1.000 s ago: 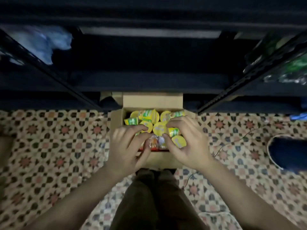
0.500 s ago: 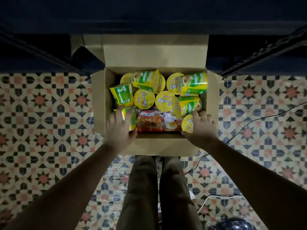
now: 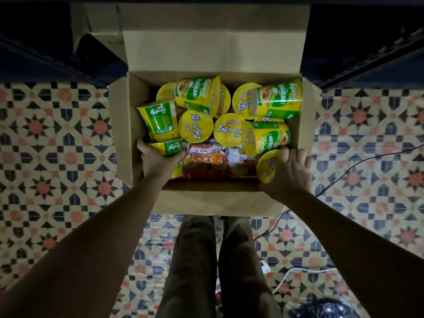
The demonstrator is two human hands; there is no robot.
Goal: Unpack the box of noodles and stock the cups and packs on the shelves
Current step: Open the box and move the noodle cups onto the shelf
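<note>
Open cardboard box (image 3: 128, 125) sits on the patterned tile floor (image 3: 57, 145), flaps spread, packed with yellow-green Express noodle cups (image 3: 196, 126) lying every which way and red noodle packs (image 3: 206, 160) along the box's near wall. Left hand (image 3: 158, 160) is down at the box's near-left corner, fingers curled round a cup (image 3: 168, 146) lying on its side, thumb on top; likely taking the first cup since it is closest and loose. Right hand (image 3: 288, 171) is at the box's near-right corner, fingers spread fairly wide and laid over another cup (image 3: 267, 165) tipped on its side; grip not closed, cannot tell if it is lifting or only steadying. Nothing stocked yet by the look of it. Dark shelf frames (image 3: 367, 65) flank the box's far end, shelf contents too dark to read. Black cable (image 3: 358, 164) trails on the floor right of the box, white cord (image 3: 289, 275) nearer the person's legs (image 3: 202, 260); trip or snag risk. Far flap stands upright and could block the reach toward the shelves.
</note>
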